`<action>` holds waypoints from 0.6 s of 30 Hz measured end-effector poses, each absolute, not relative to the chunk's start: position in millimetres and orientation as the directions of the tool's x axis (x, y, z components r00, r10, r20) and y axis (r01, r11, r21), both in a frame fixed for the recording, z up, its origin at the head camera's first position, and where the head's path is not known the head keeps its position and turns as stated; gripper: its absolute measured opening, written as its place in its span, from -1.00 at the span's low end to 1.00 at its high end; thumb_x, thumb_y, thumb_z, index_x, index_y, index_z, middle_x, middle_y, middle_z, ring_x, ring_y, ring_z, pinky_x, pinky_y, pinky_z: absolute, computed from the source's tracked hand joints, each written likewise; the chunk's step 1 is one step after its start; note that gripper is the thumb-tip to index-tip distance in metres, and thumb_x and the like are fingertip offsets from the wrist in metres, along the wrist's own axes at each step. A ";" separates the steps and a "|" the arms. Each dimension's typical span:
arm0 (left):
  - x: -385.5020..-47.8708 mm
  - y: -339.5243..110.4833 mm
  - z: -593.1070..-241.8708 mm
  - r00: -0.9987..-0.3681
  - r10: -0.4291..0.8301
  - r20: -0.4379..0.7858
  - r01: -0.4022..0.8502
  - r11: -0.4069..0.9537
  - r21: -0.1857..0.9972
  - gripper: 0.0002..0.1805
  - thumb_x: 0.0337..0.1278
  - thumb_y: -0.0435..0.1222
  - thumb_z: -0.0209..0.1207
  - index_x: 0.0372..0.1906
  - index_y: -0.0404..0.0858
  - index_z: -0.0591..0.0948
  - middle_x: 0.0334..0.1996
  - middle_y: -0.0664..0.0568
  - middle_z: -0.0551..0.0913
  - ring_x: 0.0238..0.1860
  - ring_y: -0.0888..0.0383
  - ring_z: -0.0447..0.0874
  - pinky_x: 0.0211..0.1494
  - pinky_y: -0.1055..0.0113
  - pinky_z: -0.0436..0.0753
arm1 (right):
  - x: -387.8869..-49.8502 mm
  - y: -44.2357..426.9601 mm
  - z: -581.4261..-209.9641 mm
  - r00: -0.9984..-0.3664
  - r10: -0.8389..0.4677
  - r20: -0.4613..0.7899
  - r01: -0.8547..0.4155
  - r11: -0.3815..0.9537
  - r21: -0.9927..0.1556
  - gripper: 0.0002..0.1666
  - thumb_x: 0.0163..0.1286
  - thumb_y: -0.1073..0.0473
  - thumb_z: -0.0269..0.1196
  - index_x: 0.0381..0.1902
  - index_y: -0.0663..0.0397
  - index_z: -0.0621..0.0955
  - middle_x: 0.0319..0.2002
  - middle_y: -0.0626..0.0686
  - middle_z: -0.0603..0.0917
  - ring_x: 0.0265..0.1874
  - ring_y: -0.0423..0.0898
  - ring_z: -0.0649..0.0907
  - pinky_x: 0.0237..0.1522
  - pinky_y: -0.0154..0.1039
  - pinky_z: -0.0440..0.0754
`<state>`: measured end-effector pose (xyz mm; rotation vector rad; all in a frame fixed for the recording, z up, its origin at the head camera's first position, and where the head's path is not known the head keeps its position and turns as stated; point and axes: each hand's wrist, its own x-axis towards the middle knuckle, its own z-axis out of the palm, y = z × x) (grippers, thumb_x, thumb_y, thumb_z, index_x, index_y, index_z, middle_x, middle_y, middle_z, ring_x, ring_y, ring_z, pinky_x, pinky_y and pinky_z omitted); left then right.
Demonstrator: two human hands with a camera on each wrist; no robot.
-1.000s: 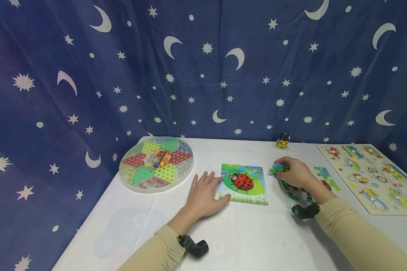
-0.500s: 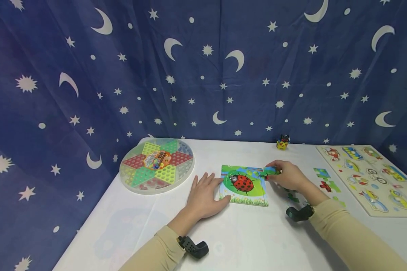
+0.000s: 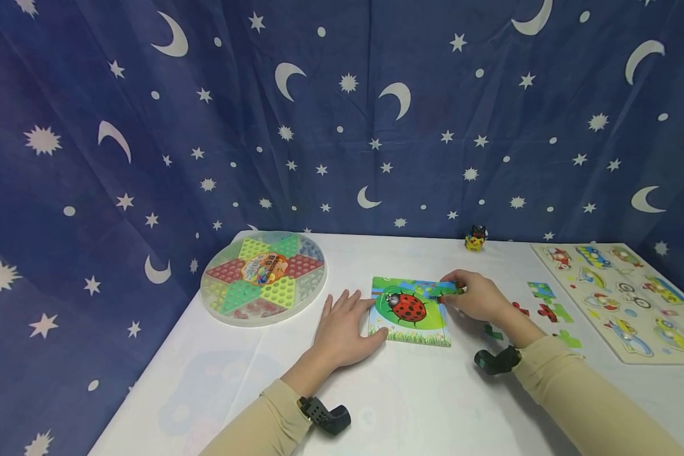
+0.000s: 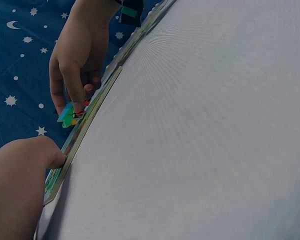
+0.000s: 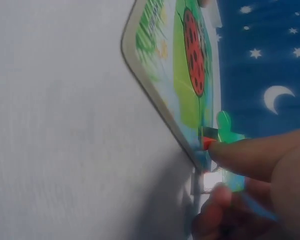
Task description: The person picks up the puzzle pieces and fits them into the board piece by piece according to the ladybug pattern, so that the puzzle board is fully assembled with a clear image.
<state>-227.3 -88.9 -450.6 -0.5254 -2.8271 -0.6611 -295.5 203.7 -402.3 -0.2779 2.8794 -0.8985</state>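
Note:
A square ladybug puzzle board [image 3: 408, 310] lies flat on the white table. My left hand [image 3: 342, 329] rests at its left edge with fingers spread, the thumb touching the near left side. Over the board's far right corner, my right hand [image 3: 479, 296] pinches a green and blue jigsaw piece [image 3: 449, 290] between thumb and fingers. In the right wrist view the jigsaw piece [image 5: 230, 137] is tilted up at the board's edge, with a red part by the thumb. The left wrist view shows the piece [image 4: 67, 116] above the board too.
Several loose jigsaw pieces [image 3: 547, 312] lie right of the board. Farther right is a beige peg puzzle with vehicles [image 3: 627, 297]. A round Chinese checkers set [image 3: 265, 277] sits at the left, and a small yellow figurine [image 3: 475, 239] stands at the back.
My right hand has carried the jigsaw piece left from the loose pieces to the board's far right corner. My left hand has stayed in place.

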 end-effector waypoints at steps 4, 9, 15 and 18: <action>-227.0 -88.4 -448.9 -0.920 0.296 0.257 0.378 0.841 0.387 -0.29 0.22 0.22 0.15 0.37 -0.07 0.56 0.46 -0.14 0.41 0.53 -0.18 0.18 0.57 -0.21 -0.05 | -295.1 197.3 -403.0 -0.978 -0.209 -0.028 -0.154 0.799 -0.581 -0.46 0.34 0.12 0.41 0.20 0.19 0.56 0.05 0.32 0.62 -0.05 0.19 0.60 -0.03 0.11 0.59; -226.1 -88.2 -447.5 -0.922 0.296 0.249 0.375 0.842 0.387 -0.28 0.23 0.22 0.14 0.38 -0.08 0.55 0.46 -0.14 0.40 0.53 -0.19 0.18 0.57 -0.21 -0.04 | -294.9 192.6 -404.2 -0.981 -0.192 -0.028 -0.139 0.795 -0.591 -0.48 0.32 0.12 0.42 0.17 0.20 0.56 0.02 0.28 0.63 -0.14 0.12 0.61 -0.22 -0.07 0.63; -225.7 -88.3 -447.7 -0.923 0.294 0.247 0.372 0.844 0.387 -0.26 0.25 0.26 0.13 0.38 -0.07 0.55 0.46 -0.15 0.40 0.54 -0.19 0.18 0.57 -0.22 -0.04 | -295.0 193.2 -399.8 -0.985 -0.174 -0.013 -0.132 0.788 -0.602 -0.57 0.39 0.14 0.34 0.16 0.17 0.61 0.01 0.24 0.63 -0.37 -0.02 0.65 -0.21 -0.07 0.56; -226.2 -87.9 -448.0 -0.925 0.294 0.239 0.368 0.849 0.380 -0.23 0.26 0.31 0.10 0.41 -0.05 0.53 0.48 -0.15 0.38 0.54 -0.18 0.17 0.57 -0.21 -0.06 | -294.8 192.5 -396.5 -0.987 -0.162 0.010 -0.134 0.778 -0.613 -0.59 0.45 0.14 0.28 0.19 0.17 0.61 0.07 0.28 0.62 -0.34 0.01 0.67 -0.17 -0.01 0.56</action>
